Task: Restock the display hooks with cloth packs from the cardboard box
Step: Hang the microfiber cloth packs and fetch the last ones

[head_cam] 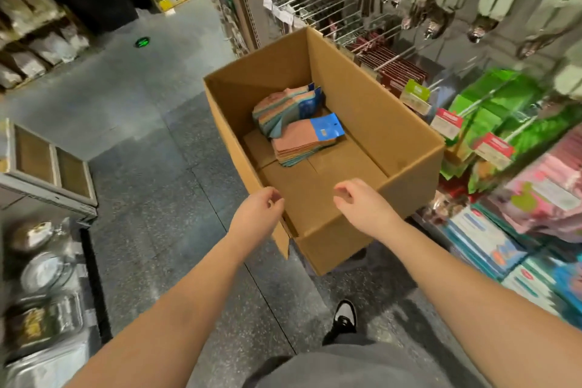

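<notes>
Here, an open cardboard box (371,123) stands on the floor (151,148) just beside a rack of display hooks (318,9) on its right. Two piles of cloth packs (299,132) lie on the box bottom toward its far end: one fanned pile (285,109) leaning near the far left wall, one flatter pile (307,145) with a blue header card just nearer, touching the first. The near half of the box bottom is bare cardboard. The left hand (256,214) hovers at the near left wall of the box, fingers loosely curled and holding nothing; whether it touches the rim cannot be told. The right hand (362,201) hangs over the near end of the box interior, fingers likewise loosely curled, empty, apart from the packs. Some hooks behind the far right corner of the box are bare wire; those further right carry dark red packs (393,68) and green packs (491,104). A shoe (345,318) shows on the floor below the box
</notes>
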